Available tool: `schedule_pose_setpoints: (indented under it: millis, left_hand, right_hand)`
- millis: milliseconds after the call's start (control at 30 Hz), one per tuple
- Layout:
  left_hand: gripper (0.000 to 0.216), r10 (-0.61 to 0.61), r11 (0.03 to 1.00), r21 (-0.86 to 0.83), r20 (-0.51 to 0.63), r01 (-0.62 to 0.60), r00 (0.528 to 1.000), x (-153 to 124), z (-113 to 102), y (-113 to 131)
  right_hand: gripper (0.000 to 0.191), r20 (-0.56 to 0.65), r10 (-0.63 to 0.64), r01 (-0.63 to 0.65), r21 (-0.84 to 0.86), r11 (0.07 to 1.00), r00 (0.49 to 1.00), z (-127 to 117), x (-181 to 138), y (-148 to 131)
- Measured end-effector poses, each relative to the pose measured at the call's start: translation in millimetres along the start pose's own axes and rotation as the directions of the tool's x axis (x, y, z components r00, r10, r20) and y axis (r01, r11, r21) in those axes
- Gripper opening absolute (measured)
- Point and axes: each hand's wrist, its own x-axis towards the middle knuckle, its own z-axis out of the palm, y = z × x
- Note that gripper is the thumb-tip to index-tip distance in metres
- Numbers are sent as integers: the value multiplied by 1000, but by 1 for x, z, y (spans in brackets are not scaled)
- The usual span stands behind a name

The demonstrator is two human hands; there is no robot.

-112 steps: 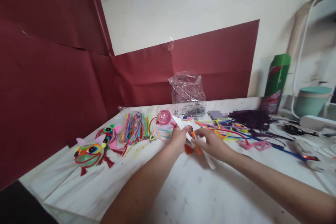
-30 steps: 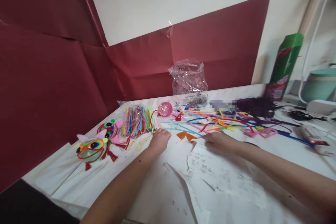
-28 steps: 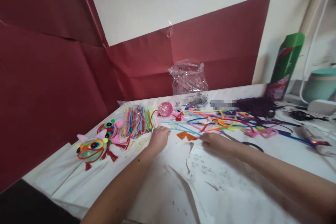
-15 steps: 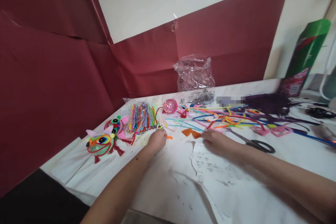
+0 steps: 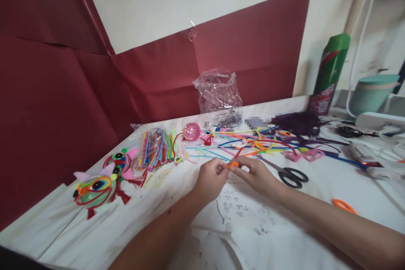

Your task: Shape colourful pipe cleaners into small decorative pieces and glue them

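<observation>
A clear bag at the left holds coloured pipe cleaners; a second clear bag stands by the red sheet, its contents unclear. The left hand and right hand both pinch an orange piece, which sits between their nearly meeting fingertips, left of the scissors.

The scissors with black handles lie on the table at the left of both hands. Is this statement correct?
The side is wrong: in the head view, the scissors with black handles lie on the table at the right of the left hand and the right hand.
</observation>
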Motion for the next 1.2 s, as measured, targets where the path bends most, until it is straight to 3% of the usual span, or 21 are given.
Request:
schedule_pose_setpoints:
  millis: [133, 267, 367, 533, 667, 800, 1000, 1200]
  left_hand:
    - [6, 27, 984, -179, 51, -17, 998, -8, 4, 5]
    - [5, 2, 895, -444, 103, 44, 995, -8, 5, 2]
    - [10, -90, 812, -557, 173, 173, 981, -8, 3, -1]
    - [16, -196, 782, -562, 187, 268, 963, -11, 0, -5]
    - [21, -244, 773, -555, 187, 307, 952, -13, 2, -3]
    - [27, -194, 732, -620, 205, 281, 959, -13, 3, -7]
    - [29, -233, 698, -661, 155, 276, 960, -6, 0, -20]
    - [20, -197, 825, -526, 79, 208, 977, -5, 1, -22]
  right_hand:
    - [27, -7, 171, -163, 272, 949, 985, 8, -11, -5]
    - [29, 67, 317, -276, 679, 680, 946, 18, -16, -10]
    - [30, 122, 316, -291, 768, 571, 941, 21, -15, -12]
    - [26, 206, 298, -349, 729, 589, 932, 18, -14, -8]
    - [25, 136, 273, -298, 606, 737, 952, 15, -14, -9]
    - [32, 55, 315, -306, 446, 841, 948, 10, -13, -8]
    - [37, -77, 380, -302, 469, 830, 922, 3, -7, 7]
    - [36, -77, 419, -302, 577, 759, 905, 6, -7, 17]
